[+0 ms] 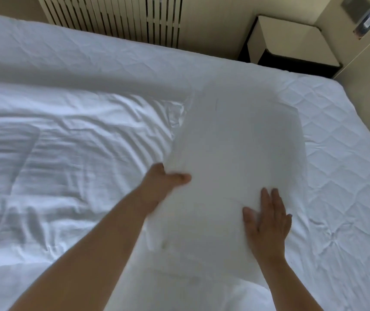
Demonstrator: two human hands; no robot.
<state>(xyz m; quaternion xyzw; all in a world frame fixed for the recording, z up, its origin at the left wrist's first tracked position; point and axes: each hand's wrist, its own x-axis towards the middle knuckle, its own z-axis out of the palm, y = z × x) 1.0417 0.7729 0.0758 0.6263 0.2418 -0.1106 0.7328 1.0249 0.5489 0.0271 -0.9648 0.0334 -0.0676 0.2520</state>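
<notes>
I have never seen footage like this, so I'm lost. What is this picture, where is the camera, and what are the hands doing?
There is no machine here: a person wears one wide-angle camera on the head, so you look forward and down along their own bare arms. Below is a bed with a quilted white cover; a crumpled white sheet lies across its left part. A bedside table stands beyond the far corner. The work in hand is a white pillow, which looks blurred. The left hand grips its left edge, thumb on top. The right hand lies flat on it with straight fingers, holding nothing. Whether the pillow rests on the bed is unclear.
</notes>
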